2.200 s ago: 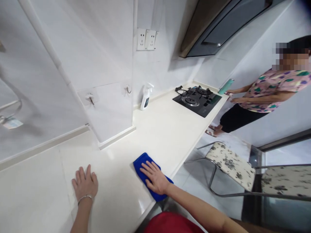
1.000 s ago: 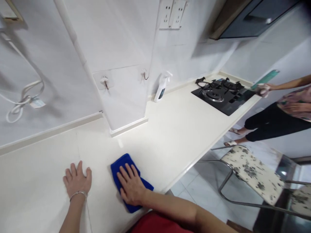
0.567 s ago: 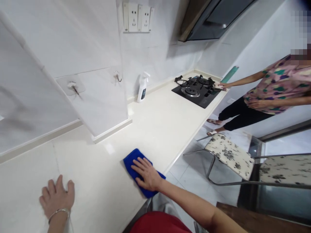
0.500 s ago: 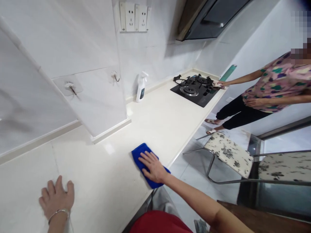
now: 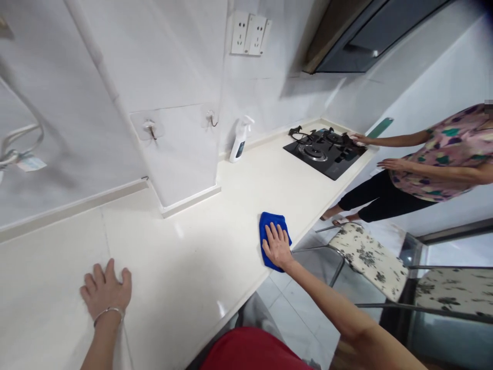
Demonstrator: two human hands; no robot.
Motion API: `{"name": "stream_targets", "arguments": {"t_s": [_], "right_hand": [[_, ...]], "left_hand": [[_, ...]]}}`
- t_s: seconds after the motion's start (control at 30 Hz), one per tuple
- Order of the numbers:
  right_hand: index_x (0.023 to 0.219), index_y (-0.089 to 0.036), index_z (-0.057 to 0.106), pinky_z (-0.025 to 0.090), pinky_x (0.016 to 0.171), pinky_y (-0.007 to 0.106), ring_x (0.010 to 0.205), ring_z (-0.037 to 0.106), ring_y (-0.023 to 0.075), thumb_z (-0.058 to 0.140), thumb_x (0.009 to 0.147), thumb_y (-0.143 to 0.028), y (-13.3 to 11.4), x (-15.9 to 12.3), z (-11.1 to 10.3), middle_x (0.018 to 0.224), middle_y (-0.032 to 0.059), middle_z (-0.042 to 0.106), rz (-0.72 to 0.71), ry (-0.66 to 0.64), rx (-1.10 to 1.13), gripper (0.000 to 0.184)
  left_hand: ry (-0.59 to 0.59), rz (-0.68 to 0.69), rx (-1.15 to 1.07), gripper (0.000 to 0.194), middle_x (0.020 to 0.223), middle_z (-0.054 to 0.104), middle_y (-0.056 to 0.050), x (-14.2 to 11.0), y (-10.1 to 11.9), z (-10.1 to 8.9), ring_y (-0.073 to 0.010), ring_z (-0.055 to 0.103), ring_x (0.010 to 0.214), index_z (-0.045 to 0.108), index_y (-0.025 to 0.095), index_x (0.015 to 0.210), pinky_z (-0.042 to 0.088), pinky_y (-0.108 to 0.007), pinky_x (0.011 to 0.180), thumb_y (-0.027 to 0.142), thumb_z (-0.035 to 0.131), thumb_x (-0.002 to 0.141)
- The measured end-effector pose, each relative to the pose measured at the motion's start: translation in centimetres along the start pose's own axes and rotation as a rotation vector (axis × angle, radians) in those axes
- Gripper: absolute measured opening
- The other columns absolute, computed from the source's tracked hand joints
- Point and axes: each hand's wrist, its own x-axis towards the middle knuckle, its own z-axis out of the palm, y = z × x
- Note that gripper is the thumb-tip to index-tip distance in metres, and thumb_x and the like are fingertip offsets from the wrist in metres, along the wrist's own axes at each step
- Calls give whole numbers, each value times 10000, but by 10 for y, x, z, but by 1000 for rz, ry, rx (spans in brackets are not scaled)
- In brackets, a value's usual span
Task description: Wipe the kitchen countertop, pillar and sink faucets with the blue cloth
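The blue cloth is lying flat on the white counter, close to its right edge. The right hand is pressing down on it with fingers spread, palm flat, gripping nothing. The cloth looks soft, light and limp, likely sliding easily on the glossy top; a flat palm suits it. The left hand is resting open on the counter, near left. Farther off, a spray bottle is standing by the wall, and another person's hand is touching the stove.

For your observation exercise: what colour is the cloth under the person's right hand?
Bright blue. The cloth lies flat on the white counter, clearest in the head view.
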Motion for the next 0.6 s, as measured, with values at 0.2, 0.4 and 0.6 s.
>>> {"name": "stream_targets", "arguments": {"t_s": [0.2,0.4,0.6], "right_hand": [[1561,-113,273,150,1224,601,1531,112,396,365,955,-393,-84,-46,-11,1654,155,213,-128,-75,72,674],[1579,-113,204,97,1224,659,1529,18,443,412,950,-480,-174,-68,-27,1669,165,124,-278,-155,231,758],[1580,-171,219,162,1238,622,1539,75,389,490,929,-443,-194,-68,-34,1675,129,110,-453,-123,360,756]], "left_hand": [[-17,-13,-15,787,1633,253,-200,-2,3,-3,-421,152,1519,371,137,1507,163,-595,1227,594,128,915],[16,5,-16,790,1616,281,-205,-2,2,-2,-422,168,1509,394,131,1493,188,-595,1213,596,120,916],[8,-6,-21,794,1623,268,-198,-2,-1,1,-412,164,1517,379,154,1502,166,-582,1225,611,88,921]]}}
